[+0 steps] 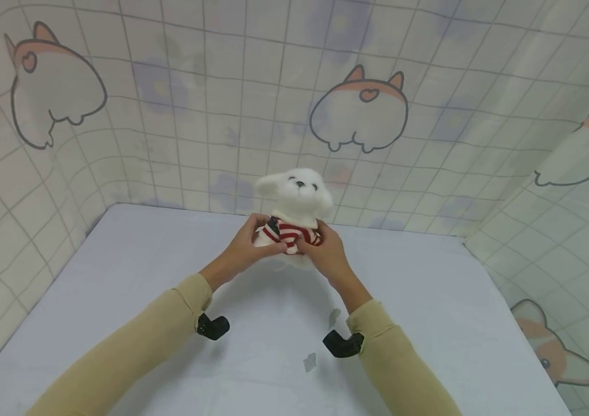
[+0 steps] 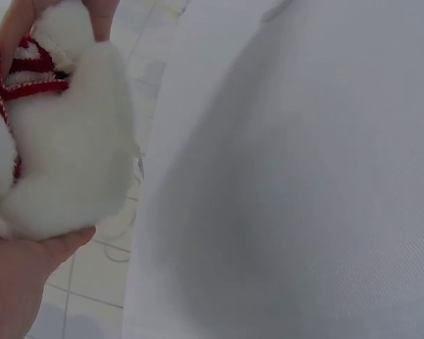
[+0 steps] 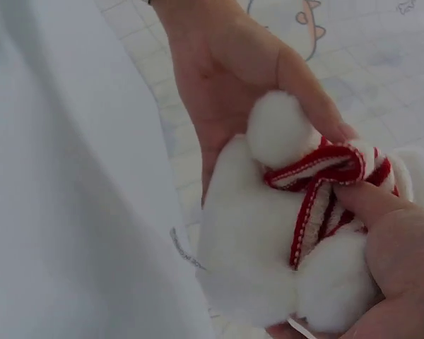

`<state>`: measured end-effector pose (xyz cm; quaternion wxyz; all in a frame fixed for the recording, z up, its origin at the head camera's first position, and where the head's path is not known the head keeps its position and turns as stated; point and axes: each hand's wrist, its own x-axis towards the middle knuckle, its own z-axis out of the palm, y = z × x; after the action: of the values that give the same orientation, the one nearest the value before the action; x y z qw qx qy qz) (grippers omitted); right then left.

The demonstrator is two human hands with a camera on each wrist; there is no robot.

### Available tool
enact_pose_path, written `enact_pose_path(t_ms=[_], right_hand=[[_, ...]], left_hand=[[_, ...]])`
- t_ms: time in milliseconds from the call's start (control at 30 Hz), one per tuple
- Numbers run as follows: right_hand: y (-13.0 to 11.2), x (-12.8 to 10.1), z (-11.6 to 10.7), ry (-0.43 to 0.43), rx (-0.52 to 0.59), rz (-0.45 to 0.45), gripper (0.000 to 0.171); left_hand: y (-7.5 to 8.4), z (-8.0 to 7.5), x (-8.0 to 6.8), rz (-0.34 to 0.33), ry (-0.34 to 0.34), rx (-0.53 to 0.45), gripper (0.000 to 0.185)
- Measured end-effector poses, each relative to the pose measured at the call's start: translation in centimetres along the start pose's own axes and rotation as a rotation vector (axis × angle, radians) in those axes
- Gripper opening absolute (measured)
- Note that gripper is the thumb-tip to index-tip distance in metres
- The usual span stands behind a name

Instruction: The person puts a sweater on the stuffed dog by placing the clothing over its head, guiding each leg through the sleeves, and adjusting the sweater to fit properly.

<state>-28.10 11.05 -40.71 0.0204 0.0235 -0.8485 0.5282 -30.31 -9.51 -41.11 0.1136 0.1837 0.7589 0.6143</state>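
A white plush dog (image 1: 299,196) with floppy ears wears a red-and-white striped knitted sweater (image 1: 291,234). It is held up over the far part of the table, its face towards the head camera. My left hand (image 1: 250,242) grips the left side of its body, thumb across the front. On the other side my right hand (image 1: 328,251) holds it, with the thumb on the sweater. The right wrist view shows the white furry lower body (image 3: 247,233) and the sweater's hem (image 3: 318,169) between both hands. Fur hides some fingertips.
The white table (image 1: 253,346) has two small grey patches (image 1: 310,362) on its surface. Behind it and at both sides hangs a gridded curtain (image 1: 253,115) printed with corgis. Black wrist devices (image 1: 343,345) stick out below the beige sleeves (image 1: 133,346).
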Motion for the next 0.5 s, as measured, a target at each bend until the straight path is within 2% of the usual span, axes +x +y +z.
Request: enact_pose_path(t_ms=[67,133,367,500], right_hand=[[-0.12,-0.04,0.26,0.026,-0.080,-0.017,0.059],[-0.29,-0.18,0.30,0.018,-0.109,-0.031,0.060],[-0.69,-0.57,-0.38,-0.206,0.062,-0.079,0.065],[-0.50,-0.49,-0.38,-0.201,0.020,-0.095,0.070]], left_hand=[[-0.01,0.19,0.08,0.000,0.002,0.014,0.067],[-0.04,0.27,0.12,-0.002,0.008,0.033,0.069],[-0.45,-0.02,0.01,0.002,0.082,0.115,0.067],[-0.55,-0.06,0.00,0.009,0.081,0.113,0.068]])
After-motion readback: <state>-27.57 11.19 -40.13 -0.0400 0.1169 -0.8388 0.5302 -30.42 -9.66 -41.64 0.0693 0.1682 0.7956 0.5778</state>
